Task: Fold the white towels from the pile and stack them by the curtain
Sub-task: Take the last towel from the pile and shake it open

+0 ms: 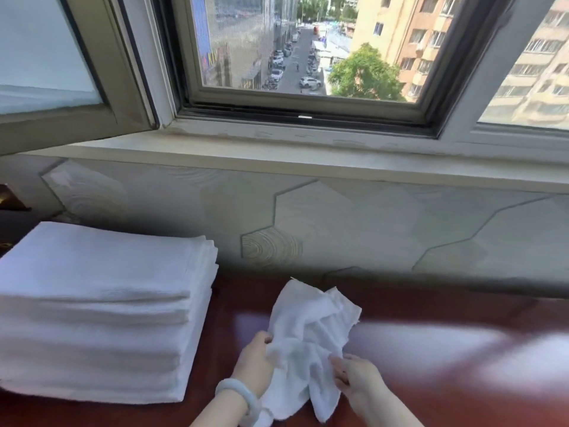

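Note:
A crumpled white towel (311, 334) hangs between my two hands above the dark red tabletop (431, 380), low in the middle of the view. My left hand (257, 360), with a pale bangle on the wrist, grips the towel's left edge. Fingers of my right hand (354, 375) pinch its right edge. A tall stack of folded white towels (98, 309) stands on the table at the left, well apart from both hands. No curtain or loose pile is in view.
A patterned wall panel (338, 229) rises behind the table under a white window sill (308, 155). The window (292, 57) above looks onto a street. A dark object (9, 198) shows at the far left edge.

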Demonstrator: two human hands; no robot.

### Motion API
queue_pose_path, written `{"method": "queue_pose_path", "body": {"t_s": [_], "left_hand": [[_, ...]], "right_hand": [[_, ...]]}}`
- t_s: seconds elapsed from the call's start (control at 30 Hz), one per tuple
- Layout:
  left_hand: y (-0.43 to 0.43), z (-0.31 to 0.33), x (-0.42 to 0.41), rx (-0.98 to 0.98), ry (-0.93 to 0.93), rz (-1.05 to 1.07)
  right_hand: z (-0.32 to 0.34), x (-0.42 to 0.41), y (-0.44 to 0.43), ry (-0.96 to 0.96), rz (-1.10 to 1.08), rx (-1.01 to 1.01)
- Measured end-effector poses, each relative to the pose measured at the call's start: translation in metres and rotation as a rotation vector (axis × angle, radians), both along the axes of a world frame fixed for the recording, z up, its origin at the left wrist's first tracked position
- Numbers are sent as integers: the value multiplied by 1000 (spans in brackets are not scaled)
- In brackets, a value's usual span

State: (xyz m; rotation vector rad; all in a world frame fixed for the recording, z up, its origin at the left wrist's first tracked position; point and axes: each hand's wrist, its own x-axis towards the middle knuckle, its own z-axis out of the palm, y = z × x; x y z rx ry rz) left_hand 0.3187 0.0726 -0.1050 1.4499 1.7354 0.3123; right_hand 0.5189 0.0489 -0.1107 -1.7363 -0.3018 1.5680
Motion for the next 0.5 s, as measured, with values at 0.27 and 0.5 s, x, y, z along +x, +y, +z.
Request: {"method": "queue_pose_path", "body": {"t_s": [0.27, 0.5], "left_hand": [[9, 44, 46, 48, -374, 352], [12, 85, 189, 215, -342, 129]], "right_hand": [[43, 166, 23, -170, -46, 207], [86, 352, 12, -398, 159, 208]]}}
